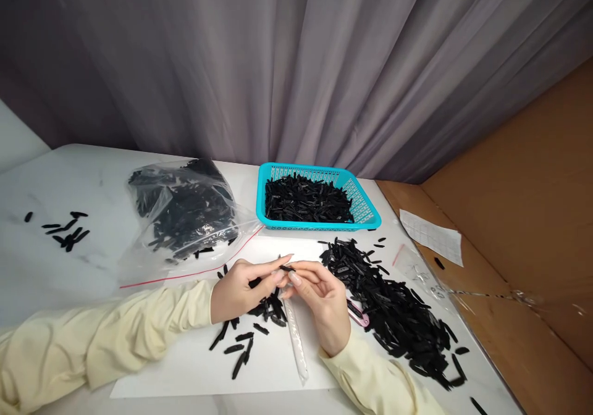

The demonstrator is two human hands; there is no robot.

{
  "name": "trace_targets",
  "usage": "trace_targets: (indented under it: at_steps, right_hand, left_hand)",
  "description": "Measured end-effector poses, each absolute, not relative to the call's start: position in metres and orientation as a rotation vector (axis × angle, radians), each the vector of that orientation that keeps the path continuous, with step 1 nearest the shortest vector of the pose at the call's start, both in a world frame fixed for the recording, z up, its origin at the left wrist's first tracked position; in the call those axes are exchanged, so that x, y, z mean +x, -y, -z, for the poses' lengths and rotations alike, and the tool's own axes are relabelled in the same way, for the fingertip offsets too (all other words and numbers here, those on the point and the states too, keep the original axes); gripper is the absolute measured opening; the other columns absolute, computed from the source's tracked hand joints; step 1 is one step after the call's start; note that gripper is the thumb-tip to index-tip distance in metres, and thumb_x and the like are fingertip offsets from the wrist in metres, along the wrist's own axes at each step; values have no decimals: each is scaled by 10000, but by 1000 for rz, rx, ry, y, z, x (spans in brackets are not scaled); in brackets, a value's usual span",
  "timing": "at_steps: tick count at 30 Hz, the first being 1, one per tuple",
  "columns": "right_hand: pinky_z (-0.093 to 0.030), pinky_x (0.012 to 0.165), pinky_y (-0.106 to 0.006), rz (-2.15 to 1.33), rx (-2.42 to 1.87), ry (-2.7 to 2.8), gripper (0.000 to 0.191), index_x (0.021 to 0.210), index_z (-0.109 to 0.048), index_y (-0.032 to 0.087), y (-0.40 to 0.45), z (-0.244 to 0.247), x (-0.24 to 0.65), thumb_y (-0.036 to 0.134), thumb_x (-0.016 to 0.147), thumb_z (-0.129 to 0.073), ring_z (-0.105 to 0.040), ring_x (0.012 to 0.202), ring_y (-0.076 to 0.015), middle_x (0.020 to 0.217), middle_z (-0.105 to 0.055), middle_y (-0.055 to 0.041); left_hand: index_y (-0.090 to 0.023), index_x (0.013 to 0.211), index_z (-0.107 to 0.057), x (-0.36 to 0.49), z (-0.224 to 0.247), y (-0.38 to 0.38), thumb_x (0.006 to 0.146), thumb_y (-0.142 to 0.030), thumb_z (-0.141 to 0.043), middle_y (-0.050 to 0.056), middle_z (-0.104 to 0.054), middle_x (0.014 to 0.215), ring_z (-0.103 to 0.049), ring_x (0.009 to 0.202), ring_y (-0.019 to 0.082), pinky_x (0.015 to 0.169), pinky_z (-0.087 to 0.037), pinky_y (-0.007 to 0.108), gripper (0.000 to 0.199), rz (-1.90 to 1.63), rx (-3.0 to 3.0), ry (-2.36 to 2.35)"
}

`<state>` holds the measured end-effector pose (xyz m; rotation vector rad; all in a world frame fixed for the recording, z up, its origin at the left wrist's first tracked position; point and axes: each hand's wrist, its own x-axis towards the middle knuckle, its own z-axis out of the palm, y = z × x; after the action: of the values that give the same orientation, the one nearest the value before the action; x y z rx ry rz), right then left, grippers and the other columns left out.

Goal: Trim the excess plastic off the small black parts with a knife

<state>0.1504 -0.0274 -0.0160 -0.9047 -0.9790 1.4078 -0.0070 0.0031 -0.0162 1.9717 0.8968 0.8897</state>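
A small, narrow black piece [287, 268] is pinched between the fingertips of both hands, above a white sheet [176, 372]. My left hand [245, 288] reaches in from the left, with thumb and fingers closed on one end. My right hand [324, 297] grips the other end between thumb and fingers. Below the hands lie several loose black pieces [273, 310] of the same kind, partly hidden by my left hand. Beneath my right hand, a clear narrow strip [297, 347] runs towards me. A small pink item [364, 321] lies beside my right wrist, partly covered.
At the back, a turquoise basket [319, 225] holds many black pieces. Left of it stands a clear zip bag [185, 211] full of them. A large loose heap [398, 310] spreads on the right. Paper [433, 239] and cardboard [523, 174] are at the right edge.
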Motion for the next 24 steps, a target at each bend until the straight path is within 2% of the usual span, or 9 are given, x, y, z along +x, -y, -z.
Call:
trace_targets:
  at_steps: [7,16,19,22,24]
  right_hand:
    - [-576,581,-259,-1429,-854,943,164,881,-633,165,27,18,150,215,735,-688,-652,649,-152,782,-690,-47]
    - [-572,561,-274,-1369,-894,1024,148,870,-631,157,29,19,149,242,754,-667,-641,598,-148,746,-685,-44]
    - [-558,540,-275,-1197,-955,1136,120,854,-628,154,23,12,158,237,769,-647,-643,611,-163,708,-676,-45]
    - [-549,549,-285,-867,-1047,1262,112,864,-619,158,-1,-6,175,223,774,-635,-640,608,-160,760,-672,-52]
    - [-547,581,-304,-641,-1099,1330,127,891,-607,167,-26,-20,185,245,790,-610,-647,698,-182,826,-666,-60]
  left_hand:
    - [-49,1160,-586,-7,14,-3,861,-201,-418,-62,-435,443,-350,392,60,399,-361,151,375,-912,1979,-876]
    - [-61,1175,-577,-8,14,-3,853,-220,-416,-62,-431,445,-361,409,61,429,-363,157,393,-860,1932,-896]
    - [-96,1222,-538,-6,13,-5,848,-266,-424,-64,-440,463,-332,384,54,396,-329,163,427,-777,1701,-975]
    - [-107,1243,-499,-4,11,-10,828,-328,-443,-81,-402,457,-275,322,38,326,-234,155,473,-731,1344,-1002]
    - [-95,1203,-511,-3,9,-14,806,-334,-460,-95,-365,432,-246,297,34,305,-185,147,466,-752,1181,-963]
